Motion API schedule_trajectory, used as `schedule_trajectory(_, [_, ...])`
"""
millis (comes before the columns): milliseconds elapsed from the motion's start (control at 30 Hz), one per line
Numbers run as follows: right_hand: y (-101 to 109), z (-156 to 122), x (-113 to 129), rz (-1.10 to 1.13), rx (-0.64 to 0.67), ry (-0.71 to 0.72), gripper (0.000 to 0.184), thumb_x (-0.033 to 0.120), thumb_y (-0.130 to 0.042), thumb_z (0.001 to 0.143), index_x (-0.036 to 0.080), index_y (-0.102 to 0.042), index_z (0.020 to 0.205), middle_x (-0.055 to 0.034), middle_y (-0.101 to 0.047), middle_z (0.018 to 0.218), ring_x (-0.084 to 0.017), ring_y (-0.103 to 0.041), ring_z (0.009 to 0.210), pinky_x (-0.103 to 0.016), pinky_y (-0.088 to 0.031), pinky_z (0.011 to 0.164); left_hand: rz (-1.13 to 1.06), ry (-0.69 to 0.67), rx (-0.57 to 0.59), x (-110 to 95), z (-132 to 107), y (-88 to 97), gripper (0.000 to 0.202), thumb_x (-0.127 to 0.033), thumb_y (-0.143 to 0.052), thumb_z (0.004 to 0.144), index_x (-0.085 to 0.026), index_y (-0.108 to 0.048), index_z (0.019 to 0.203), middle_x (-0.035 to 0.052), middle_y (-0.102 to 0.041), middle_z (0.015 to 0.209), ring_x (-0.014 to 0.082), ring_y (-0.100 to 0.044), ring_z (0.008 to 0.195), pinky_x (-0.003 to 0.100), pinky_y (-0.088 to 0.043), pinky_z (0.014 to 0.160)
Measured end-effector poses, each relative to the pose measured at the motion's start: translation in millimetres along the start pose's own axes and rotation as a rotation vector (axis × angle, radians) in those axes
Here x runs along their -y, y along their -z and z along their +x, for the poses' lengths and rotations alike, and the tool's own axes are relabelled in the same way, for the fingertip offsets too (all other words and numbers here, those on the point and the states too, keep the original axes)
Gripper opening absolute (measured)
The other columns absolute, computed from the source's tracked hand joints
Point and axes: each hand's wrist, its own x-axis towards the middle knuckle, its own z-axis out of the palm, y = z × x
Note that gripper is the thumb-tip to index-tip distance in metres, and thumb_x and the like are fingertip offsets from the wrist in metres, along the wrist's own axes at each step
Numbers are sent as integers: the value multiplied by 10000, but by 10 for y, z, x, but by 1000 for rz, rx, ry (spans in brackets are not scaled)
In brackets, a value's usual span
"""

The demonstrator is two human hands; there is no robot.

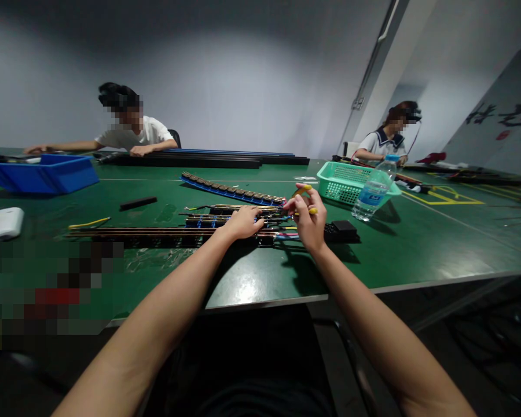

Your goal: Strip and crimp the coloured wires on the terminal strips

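My left hand (pixel 243 222) is closed over one of the black strips (pixel 226 208) lined with brass-coloured rails, its fingertips pointing right. Between the fingers of my right hand (pixel 309 220) are the yellow handles (pixel 313 211) of pliers; their jaws are hidden near the strip ends. Coloured wires (pixel 286 236) come out of the strips below that hand. Nearest me lies a long black rail (pixel 156 234) with brass-coloured lines. Behind my hands, a blue-edged strip (pixel 230 190) slants across the table. A black block (pixel 342 230) sits right of my right hand.
A green basket (pixel 336 185) and a water bottle (pixel 372 194) stand at right. At left are a blue bin (pixel 47 174), a short black bar (pixel 138 203), a yellow wire (pixel 90 223) and a white object (pixel 2 226). Two people sit across the green table (pixel 451 243), beside long black bars (pixel 226 160).
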Motion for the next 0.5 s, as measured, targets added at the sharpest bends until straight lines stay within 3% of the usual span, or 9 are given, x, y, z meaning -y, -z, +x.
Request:
schedule_trajectory(133, [40,-28,-115,31,-51,-57,341,426,-568,909,206,-572,1169,39,-604,659,-124,-562,569,-266,-464,575,15,0,6,0,2,-3,436,-391,-465,974,-183,-628,1320,118,-607,1398,309,-532,1301,438,-458,1074])
schedule_trajectory(233, [75,-81,-160,21,19,-53,354,419,-576,913,205,-559,1195,24,-629,702,-129,-577,606,-266,-471,599,20,-6,15,-17,-5,10,419,-379,-458,976,-202,-648,1305,101,-592,1420,305,-524,1312,430,-459,1074])
schedule_trajectory(367, [83,-146,-193,-116,222,24,309,403,-531,939,220,-577,1184,29,-617,692,-132,-575,593,-266,-473,595,14,-13,12,-18,-8,13,395,-371,-446,981,-239,-687,1265,81,-619,1380,297,-555,1276,426,-480,1051])
schedule_trajectory(500, [29,-240,-197,-390,553,277,291,291,-584,865,242,-658,1141,-19,-706,792,-158,-634,675,-296,-520,691,14,-27,31,15,-13,8,401,-386,-482,980,-265,-660,1319,76,-603,1405,302,-534,1308,421,-473,1062])
